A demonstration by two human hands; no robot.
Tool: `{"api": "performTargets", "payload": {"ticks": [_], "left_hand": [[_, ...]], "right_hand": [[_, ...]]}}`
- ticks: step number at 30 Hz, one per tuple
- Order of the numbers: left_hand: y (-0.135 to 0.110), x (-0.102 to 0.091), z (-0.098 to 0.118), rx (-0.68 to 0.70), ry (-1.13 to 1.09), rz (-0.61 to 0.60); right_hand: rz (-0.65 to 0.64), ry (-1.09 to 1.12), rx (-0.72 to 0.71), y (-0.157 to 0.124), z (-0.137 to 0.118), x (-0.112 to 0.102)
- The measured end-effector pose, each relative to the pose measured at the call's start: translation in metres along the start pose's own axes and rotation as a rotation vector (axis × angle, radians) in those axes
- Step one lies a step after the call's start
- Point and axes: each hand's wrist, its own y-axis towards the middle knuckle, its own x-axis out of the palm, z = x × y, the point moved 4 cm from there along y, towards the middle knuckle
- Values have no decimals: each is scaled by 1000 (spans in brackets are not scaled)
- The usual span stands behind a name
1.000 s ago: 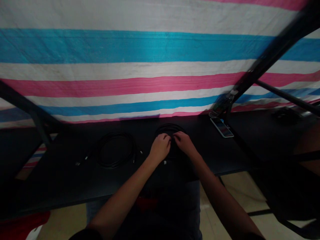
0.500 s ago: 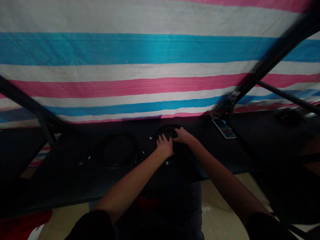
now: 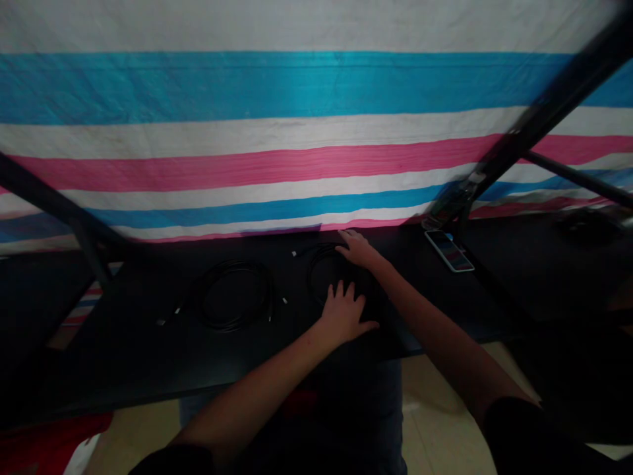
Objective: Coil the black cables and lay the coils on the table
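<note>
My left hand (image 3: 346,315) lies flat, fingers spread, pressing the near side of the coiled black cable (image 3: 327,274) at frame centre, gripping nothing. My right hand (image 3: 357,248) rests open-palmed on its far rim. I judge the coil light, limp and springy, best pinched across the bundled loops. The black table (image 3: 148,356) edge runs just below my left wrist; bare room lies between this coil and a second coil (image 3: 236,302) left. A phone (image 3: 449,251) sits upper right.

Dim foreground, bright backdrop, warped edges.
</note>
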Motion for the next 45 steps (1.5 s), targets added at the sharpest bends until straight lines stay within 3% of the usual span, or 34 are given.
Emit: {"api": "performTargets", "payload": {"ticks": [6,15,19,23,27,31,35,37,39,41,45], "left_hand": [[-5,14,-1,44,88,76],[-12,12,-6,78,66,196],[-18,9,-11,90,33,225],[-26,4,-17,95,-20,261],[-50,-9,-23,90,-220,427],[-97,-35,-59,-19,-363,623],[-152,-59,-127,-309,-229,769],[-171,-59,-157,-422,-177,703],[-181,-51,-175,-428,-190,583],[-183,-43,-180,-393,-198,498],[-177,-35,-175,-374,-160,451]], "right_hand": [[-17,61,-87,12,13,23],[88,168,-204,8,22,24],[223,256,-169,2,30,10],[486,323,38,-48,58,-11],[717,380,337,-136,78,2],[825,481,528,-195,66,36],[895,584,608,-204,42,49],[820,624,595,-195,32,50],[759,671,596,-186,29,51],[789,725,604,-180,30,49],[945,758,602,-178,27,46]]}}
